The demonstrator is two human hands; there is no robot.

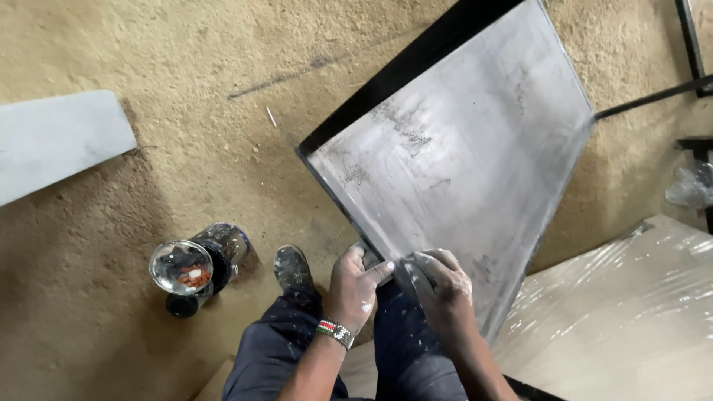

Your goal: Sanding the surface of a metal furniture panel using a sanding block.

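A large grey panel (468, 156) with a black edge leans tilted in front of me, its face dusty and smeared. My left hand (355, 286), with a beaded band at the wrist, grips the panel's near lower edge. My right hand (438, 289) presses a small grey pad-like piece (413, 276) flat on the panel's surface just beside the left hand. Both hands are dusted white. My dark trousers and one shoe (292, 267) show below.
An open tin (194, 267) with a shiny lid stands on the sawdust floor at my left. A pale board (52, 145) lies far left. Plastic-wrapped sheets (624, 319) lie at the right. Black metal bars (661, 93) cross the upper right.
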